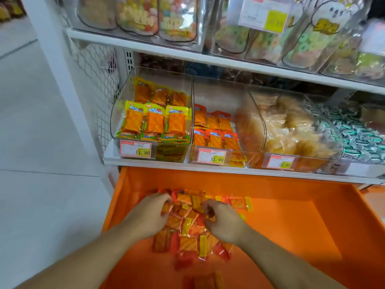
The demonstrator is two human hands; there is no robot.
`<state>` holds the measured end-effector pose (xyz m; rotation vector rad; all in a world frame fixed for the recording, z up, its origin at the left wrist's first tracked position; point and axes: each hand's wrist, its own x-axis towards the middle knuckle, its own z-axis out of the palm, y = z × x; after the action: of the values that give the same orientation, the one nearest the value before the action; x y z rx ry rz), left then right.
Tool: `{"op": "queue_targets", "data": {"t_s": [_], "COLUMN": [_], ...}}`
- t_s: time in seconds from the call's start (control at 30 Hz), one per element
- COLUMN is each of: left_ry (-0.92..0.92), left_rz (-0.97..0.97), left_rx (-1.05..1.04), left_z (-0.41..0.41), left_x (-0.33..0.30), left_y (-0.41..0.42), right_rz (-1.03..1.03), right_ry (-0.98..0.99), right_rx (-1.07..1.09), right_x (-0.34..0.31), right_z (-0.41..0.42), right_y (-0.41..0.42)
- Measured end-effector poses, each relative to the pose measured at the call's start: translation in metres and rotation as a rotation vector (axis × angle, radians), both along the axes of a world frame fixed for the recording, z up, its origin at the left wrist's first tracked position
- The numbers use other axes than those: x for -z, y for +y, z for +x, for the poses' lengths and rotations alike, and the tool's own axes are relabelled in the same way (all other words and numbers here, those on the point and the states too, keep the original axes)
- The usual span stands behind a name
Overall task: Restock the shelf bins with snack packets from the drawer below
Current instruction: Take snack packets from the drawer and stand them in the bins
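A white shelf unit (208, 164) fills the far half of the view, its lower board carrying a row of clear bins. Below it and nearer, an orange drawer (291, 215) stands pulled out, wide and shallow. On its floor, left of centre, lies a loose heap of snack packets (187, 236), orange, red and yellow, with a few more strays at the near edge.

On the shelf, the far-left bin (150, 117) holds yellow-topped packets standing in neat rows. The bin to its right (218, 126) holds red-topped packets only in its left part, the rest bare. Further right come a bin of pale crisp-like pieces (295, 130) and one of silver-green wrapped sweets (358, 138). Price tags (135, 149) hang on the bin fronts.

Both bare forearms reach into the drawer. The left hand (150, 213) rests on the far-left side of the heap, fingers curled down onto packets at its tips. The right hand (220, 220) sits on the heap's right side, fingers bent inward and pinching packets.
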<state>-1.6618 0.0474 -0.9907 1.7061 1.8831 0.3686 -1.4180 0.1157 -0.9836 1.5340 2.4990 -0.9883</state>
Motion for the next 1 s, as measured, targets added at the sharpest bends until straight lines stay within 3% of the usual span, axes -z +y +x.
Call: {"op": "queue_targets", "data": {"t_s": [0.2, 0.37, 0.47, 0.63, 0.8, 0.9, 1.0], "left_ry": [0.027, 0.07, 0.085, 0.186, 0.274, 0.211, -0.036], "left_rz": [-0.182, -0.232, -0.295, -0.273, -0.348, -0.388, -0.365], "left_rx": [-0.16, -0.278, -0.321, -0.49, -0.441, -0.424, -0.471], "left_z": [-0.02, -0.031, -0.03, -0.015, -0.007, -0.006, -0.004], "left_x": [0.109, 0.17, 0.192, 0.195, 0.179, 0.154, 0.131], "left_y": [0.006, 0.012, 0.014, 0.019, 0.007, 0.004, 0.004], "right_rz": [-0.086, -0.01, 0.033, 0.192, 0.208, 0.213, 0.111], "right_ry": [-0.105, -0.062, -0.157, -0.148, -0.215, -0.194, -0.141], "right_rx": [0.041, -0.068, -0.076, 0.018, -0.057, -0.047, 0.08], "right_x": [0.082, 0.138, 0.166, 0.182, 0.165, 0.145, 0.125], "right_z": [-0.018, -0.062, -0.078, -0.075, -0.065, -0.059, -0.05], "right_y": [0.022, 0.044, 0.052, 0.047, 0.044, 0.041, 0.036]}}
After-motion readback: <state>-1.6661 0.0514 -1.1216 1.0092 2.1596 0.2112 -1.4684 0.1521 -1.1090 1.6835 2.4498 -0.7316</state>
